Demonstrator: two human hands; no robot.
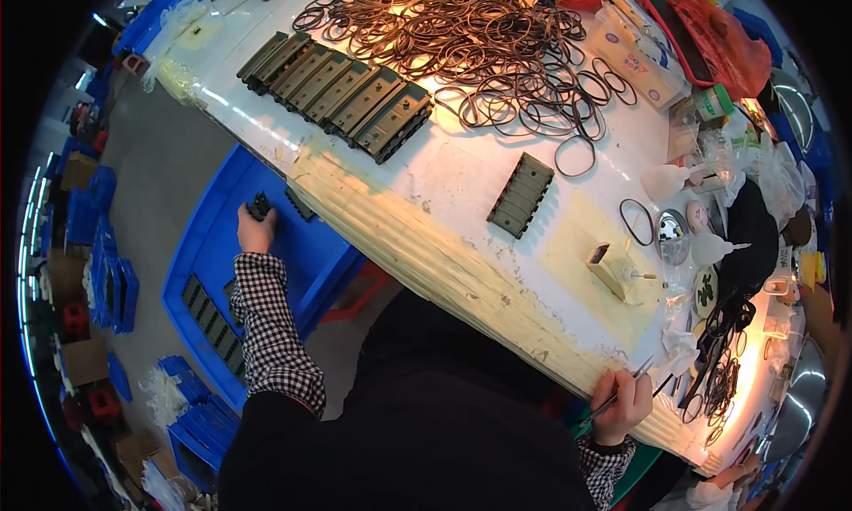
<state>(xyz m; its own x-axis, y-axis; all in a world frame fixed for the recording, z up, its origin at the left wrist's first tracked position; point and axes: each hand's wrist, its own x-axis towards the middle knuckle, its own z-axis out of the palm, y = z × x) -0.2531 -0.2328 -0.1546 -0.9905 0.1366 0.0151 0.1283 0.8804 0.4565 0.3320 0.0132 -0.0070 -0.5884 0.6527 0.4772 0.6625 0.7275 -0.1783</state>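
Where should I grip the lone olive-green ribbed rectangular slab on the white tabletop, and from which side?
Probably pinch the slab across both long edges, midway, from above: it lies flat, is narrower that way, and stands apart from neighbouring things.

Looks like matt, ridged plastic on the green blocks, smooth, faintly shiny plastic on the blue tray, bright metal on the slender tool. Shows glossy white on the worktop, wrinkled yellowish covering along its edge. Appears woven in the 2 checked cloth sleeves, rubbery in the brown bands.
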